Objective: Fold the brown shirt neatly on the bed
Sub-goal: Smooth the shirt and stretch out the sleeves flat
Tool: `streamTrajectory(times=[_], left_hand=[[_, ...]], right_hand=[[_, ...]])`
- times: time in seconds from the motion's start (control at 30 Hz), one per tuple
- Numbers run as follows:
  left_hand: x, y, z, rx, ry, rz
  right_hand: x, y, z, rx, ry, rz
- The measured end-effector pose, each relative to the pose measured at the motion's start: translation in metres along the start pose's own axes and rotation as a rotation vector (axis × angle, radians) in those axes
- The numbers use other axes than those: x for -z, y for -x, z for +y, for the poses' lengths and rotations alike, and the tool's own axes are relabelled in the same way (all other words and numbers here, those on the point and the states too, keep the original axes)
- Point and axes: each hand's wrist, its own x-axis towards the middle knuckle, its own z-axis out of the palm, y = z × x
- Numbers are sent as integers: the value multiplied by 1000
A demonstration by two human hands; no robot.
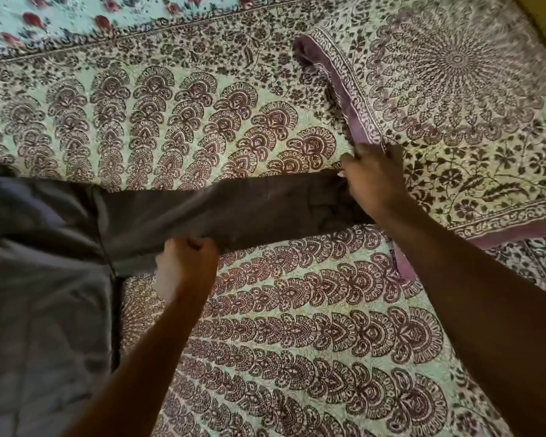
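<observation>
The brown shirt [44, 263] lies flat on the bed, its body filling the left side and running out of view. One long sleeve [234, 209] stretches to the right across the bedspread. My left hand [186, 266] is closed on the sleeve's lower edge near its middle. My right hand [375, 181] grips the cuff end of the sleeve, which is hidden under the fingers.
The bed is covered by a green-and-maroon patterned bedspread [297, 342]. A pillow [454, 89] in a matching printed case with a purple border lies at the upper right, just beyond my right hand. A lighter floral sheet [76, 14] shows at the top left.
</observation>
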Motion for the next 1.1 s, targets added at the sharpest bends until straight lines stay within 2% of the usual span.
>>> streamTrajectory(times=[0.03,0.1,0.2,0.3,0.5,0.6,0.67,0.77,0.87,0.97,1.1], left_hand=[[0,-2,5,-72,-135,103],[-5,-18,9,-166,-298,156],[-16,-50,3,-228,-432,2],[-35,-63,-10,-238,-394,-123],[-46,-57,-23,-350,-373,-74],[-45,-62,-26,-351,-348,-150],[-36,-67,-25,-342,-227,-184],[-11,-76,-34,-340,-56,-14],[22,-103,-73,-338,-122,154],[56,-141,-126,-332,-252,136],[86,-196,-180,-306,-432,42]], right_hand=[[-1,-3,0,12,23,-7],[-2,-6,-1,31,61,-18],[-7,-8,-4,48,117,-85],[-14,-7,-5,12,165,-123],[-24,1,-13,-60,238,-153],[-24,4,-26,-145,240,-198],[-19,6,-44,-202,168,-146],[-13,16,-98,-152,9,-85],[-16,35,-181,-1,-161,-28],[-22,40,-267,158,-363,-3],[-23,23,-370,282,-515,5]])
